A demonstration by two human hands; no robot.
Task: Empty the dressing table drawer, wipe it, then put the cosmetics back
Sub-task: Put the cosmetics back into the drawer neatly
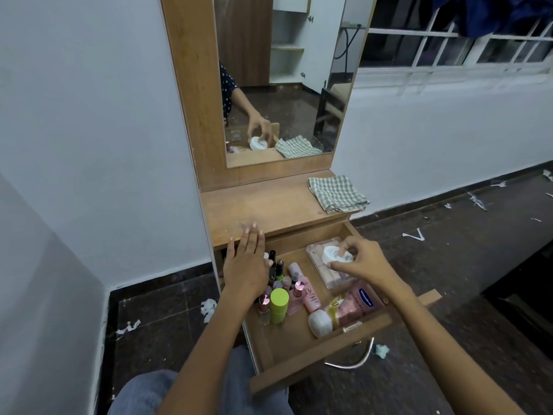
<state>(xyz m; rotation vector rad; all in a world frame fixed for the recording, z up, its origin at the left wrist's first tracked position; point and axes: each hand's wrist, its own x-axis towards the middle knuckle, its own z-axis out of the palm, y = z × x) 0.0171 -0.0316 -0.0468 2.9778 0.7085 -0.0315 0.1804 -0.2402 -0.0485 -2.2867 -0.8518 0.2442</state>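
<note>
Dressing table drawer [302, 348] pulled out: bottles, tubes | right hand [363, 260] grips white jar [333, 255] | left hand [247, 262] flat

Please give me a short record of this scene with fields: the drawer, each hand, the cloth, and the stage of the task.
drawer: drawer pulled open, cosmetics inside
right hand: right hand grips white jar above clear case
left hand: left hand flat, fingers on dressing table top
cloth: checked cloth on the top, untouched
stage: emptying barely begun

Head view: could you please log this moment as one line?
drawer: open, full | right hand: gripping white jar | left hand: flat on tabletop edge | cloth: unused
</note>
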